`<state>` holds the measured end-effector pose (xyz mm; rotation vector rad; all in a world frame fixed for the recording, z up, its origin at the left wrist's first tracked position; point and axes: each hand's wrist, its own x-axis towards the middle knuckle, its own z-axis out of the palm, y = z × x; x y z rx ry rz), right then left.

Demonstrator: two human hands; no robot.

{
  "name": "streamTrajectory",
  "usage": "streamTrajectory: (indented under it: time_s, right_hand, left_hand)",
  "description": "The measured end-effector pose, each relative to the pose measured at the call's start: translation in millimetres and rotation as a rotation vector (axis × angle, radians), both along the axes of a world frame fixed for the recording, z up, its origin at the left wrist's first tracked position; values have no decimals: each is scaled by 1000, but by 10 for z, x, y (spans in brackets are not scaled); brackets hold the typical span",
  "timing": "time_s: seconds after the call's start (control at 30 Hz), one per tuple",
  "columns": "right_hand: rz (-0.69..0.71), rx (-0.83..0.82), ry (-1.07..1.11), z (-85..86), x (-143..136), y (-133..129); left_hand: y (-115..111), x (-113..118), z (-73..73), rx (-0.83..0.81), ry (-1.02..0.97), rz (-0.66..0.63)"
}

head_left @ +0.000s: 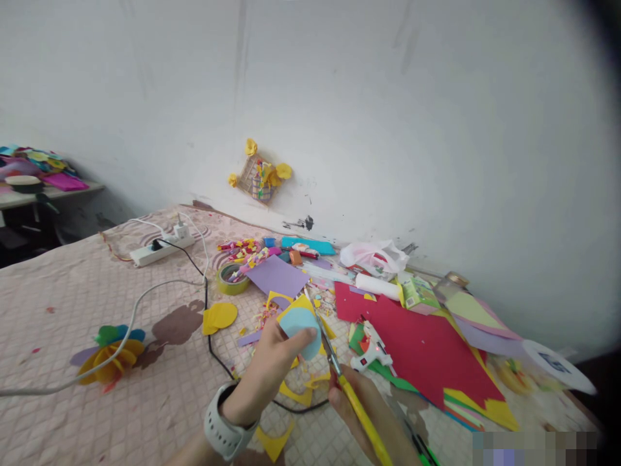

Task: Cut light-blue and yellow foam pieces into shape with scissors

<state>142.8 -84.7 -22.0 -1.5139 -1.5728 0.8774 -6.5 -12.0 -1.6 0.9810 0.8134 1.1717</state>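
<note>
My left hand, with a pale watch band on its wrist, pinches a light blue paper round against a yellow paper sheet. The thumb lies on top of the blue paper. My right hand is closed around yellow-handled scissors. Their blades point up and away, along the right edge of the papers. Below the hands lie curved yellow offcuts. Left of them sit yellow paper rounds.
A white glue gun rests on red sheets at right. Purple paper, a tape roll and a power strip lie farther back. A cable crosses a colourful paper flower at left.
</note>
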Motion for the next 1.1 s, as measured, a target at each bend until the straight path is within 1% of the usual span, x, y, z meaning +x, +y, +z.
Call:
streamTrajectory:
  time_s: [0.07, 0.23, 0.4, 0.8, 0.9, 1.1]
  right_hand:
    - [8, -16, -1, -17, 10, 5]
    - [118, -41, 91, -56, 34, 63]
    - [187, -61, 142, -87, 69, 96]
    - [136, -34, 106, -112, 83, 94]
    - [96, -16, 82, -125, 99, 92]
    - [80, -59, 136, -131, 85, 96]
  left_hand:
    - [-1, 2, 5, 7, -9, 0]
    - [4, 8, -3, 12, -27, 5]
    - [10, 7, -8, 16, -30, 6]
    - [2, 16, 20, -24, -16, 16]
    - [13, 8, 2, -19, -24, -9]
    - [41, -11, -31, -15, -32, -61]
